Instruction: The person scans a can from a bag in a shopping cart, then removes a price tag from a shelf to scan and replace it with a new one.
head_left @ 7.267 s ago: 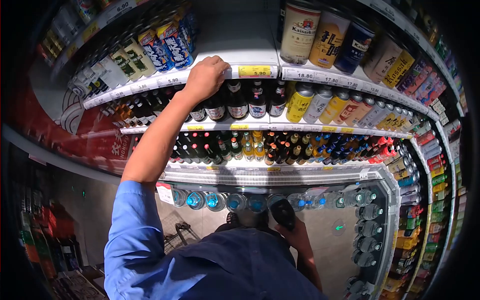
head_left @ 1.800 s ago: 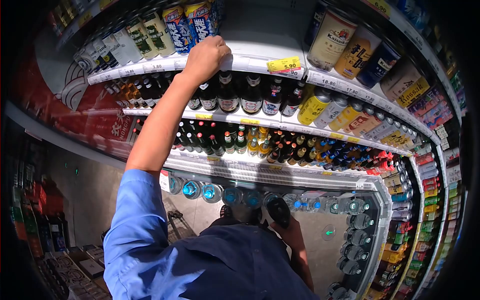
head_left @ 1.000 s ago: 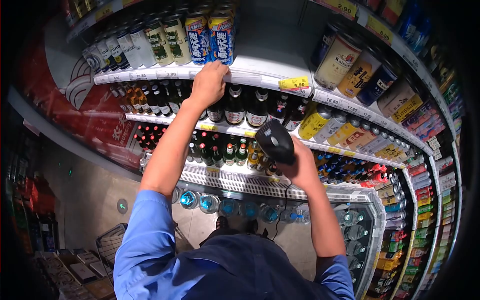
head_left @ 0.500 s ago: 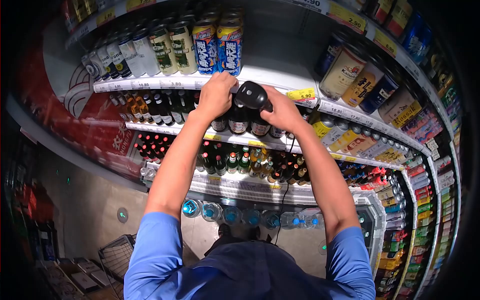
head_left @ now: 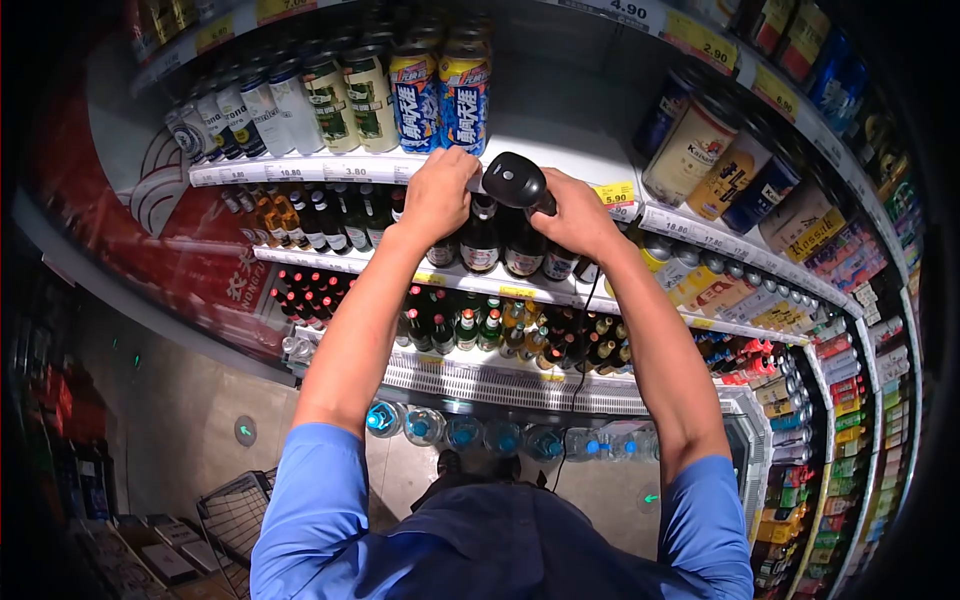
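My right hand (head_left: 578, 213) is wrapped round a black handheld scanner (head_left: 515, 180), whose cord hangs down past the bottle shelves. My left hand (head_left: 440, 193) is at the price strip (head_left: 350, 169) on the upper shelf's front edge, its fingers closed beside the scanner head. What those fingers hold, if anything, is hidden. Just above my left hand stand blue and yellow cans (head_left: 464, 105). A yellow price tag (head_left: 617, 193) is right of my right hand. Dark bottles (head_left: 480, 243) stand on the shelf beneath my hands.
Green and cream cans (head_left: 370, 105) stand left, large cans (head_left: 689, 155) right. Several bottles (head_left: 466, 328) line a lower shelf. Water jugs (head_left: 424, 425) stand on the floor before the cabinet. A wire cart (head_left: 235, 515) is at lower left. Packed shelves (head_left: 845, 430) curve along the right.
The scanner and my right hand have shifted slightly to the right in view. My left hand remains at the shelf edge, still closed.
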`<state>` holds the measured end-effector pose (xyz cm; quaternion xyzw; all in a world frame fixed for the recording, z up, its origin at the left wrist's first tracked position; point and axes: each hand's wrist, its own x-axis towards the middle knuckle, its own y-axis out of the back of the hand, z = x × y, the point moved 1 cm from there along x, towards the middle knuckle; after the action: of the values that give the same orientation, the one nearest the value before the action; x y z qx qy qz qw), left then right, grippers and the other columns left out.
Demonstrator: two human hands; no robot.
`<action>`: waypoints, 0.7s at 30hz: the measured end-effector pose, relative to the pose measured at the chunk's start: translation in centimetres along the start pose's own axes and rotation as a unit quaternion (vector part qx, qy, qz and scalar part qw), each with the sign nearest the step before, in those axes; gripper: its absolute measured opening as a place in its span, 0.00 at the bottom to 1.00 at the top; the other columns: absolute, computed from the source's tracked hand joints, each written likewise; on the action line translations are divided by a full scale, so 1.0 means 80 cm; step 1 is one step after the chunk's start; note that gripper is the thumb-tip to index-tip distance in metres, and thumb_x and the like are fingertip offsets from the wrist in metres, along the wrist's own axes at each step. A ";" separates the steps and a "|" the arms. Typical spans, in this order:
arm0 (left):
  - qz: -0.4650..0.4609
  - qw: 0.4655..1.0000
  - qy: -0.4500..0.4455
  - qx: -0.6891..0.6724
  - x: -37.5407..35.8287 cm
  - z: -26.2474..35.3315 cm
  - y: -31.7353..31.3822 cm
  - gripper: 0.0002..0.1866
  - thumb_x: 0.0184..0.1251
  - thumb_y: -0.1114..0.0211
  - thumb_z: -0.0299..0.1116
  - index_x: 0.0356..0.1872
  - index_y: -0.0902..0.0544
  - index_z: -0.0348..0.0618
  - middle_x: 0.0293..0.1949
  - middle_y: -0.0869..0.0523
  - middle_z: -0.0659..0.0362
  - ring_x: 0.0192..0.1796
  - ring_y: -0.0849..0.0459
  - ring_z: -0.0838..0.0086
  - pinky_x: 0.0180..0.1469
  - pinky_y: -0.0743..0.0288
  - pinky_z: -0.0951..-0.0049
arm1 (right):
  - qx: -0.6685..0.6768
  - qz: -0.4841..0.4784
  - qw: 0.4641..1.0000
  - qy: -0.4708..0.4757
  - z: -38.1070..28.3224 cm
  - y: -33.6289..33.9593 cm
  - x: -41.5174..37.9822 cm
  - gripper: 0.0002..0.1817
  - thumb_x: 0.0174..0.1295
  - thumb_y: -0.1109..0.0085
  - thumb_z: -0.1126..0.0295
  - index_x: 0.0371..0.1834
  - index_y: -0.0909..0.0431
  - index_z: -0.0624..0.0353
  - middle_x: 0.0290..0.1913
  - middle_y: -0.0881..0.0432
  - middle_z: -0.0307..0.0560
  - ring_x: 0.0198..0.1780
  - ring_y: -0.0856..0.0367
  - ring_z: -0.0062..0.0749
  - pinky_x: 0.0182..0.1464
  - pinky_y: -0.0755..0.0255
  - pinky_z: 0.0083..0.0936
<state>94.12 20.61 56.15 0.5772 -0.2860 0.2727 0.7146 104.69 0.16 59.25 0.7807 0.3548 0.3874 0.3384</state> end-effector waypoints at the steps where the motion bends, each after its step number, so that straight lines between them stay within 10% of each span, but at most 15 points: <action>1: 0.000 1.000 -0.001 0.002 -0.001 -0.001 -0.001 0.16 0.49 0.35 0.17 0.41 0.19 0.42 0.41 0.19 0.54 0.48 0.20 0.55 0.50 0.22 0.57 | -0.009 0.005 1.000 -0.024 -0.007 0.002 -0.003 0.31 0.50 0.37 0.71 0.63 0.22 0.60 0.63 0.18 0.55 0.63 0.21 0.55 0.66 0.26 0.40; 7: -0.041 0.999 -0.008 0.013 0.004 -0.001 0.002 0.19 0.52 0.34 0.18 0.48 0.19 0.41 0.44 0.18 0.52 0.51 0.19 0.53 0.54 0.23 0.57 | 0.151 0.113 0.981 -0.036 -0.036 -0.001 -0.106 0.27 0.49 0.31 0.68 0.55 0.21 0.61 0.47 0.13 0.59 0.51 0.15 0.60 0.54 0.22 0.41; 8: -0.025 1.000 -0.005 0.012 0.003 0.000 0.004 0.18 0.54 0.33 0.20 0.48 0.18 0.41 0.45 0.18 0.52 0.51 0.19 0.53 0.53 0.22 0.57 | 0.267 0.037 0.947 -0.177 -0.043 -0.004 -0.141 0.27 0.49 0.30 0.68 0.55 0.21 0.60 0.45 0.13 0.58 0.48 0.13 0.56 0.53 0.21 0.38; 9: -0.009 1.000 -0.005 0.010 0.002 0.002 0.004 0.17 0.55 0.33 0.21 0.48 0.18 0.42 0.45 0.17 0.52 0.51 0.18 0.53 0.53 0.22 0.57 | 0.176 0.094 0.979 -0.047 -0.036 -0.015 -0.180 0.27 0.48 0.27 0.68 0.55 0.20 0.59 0.44 0.12 0.56 0.46 0.12 0.51 0.53 0.20 0.36; 15: 0.067 0.996 -0.047 -0.043 0.019 0.063 -0.020 0.17 0.62 0.29 0.31 0.52 0.16 0.41 0.44 0.15 0.51 0.50 0.18 0.53 0.53 0.23 0.56 | 0.285 -0.050 0.906 -0.308 -0.027 -0.057 -0.384 0.28 0.51 0.24 0.68 0.58 0.17 0.60 0.45 0.09 0.56 0.48 0.09 0.40 0.51 0.19 0.34; 21: -0.027 0.994 0.000 -0.109 0.076 0.138 -0.115 0.22 0.59 0.26 0.42 0.49 0.13 0.38 0.50 0.14 0.47 0.61 0.21 0.53 0.63 0.27 0.54 | 0.306 0.049 0.881 -0.357 -0.025 -0.076 -0.499 0.18 0.57 0.28 0.70 0.52 0.13 0.63 0.42 0.08 0.47 0.43 0.12 0.24 0.47 0.20 0.27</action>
<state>103.88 8.48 56.28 0.5037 -0.2986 0.2208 0.7799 83.37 -28.76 40.76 0.9473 0.2716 -0.0294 0.1671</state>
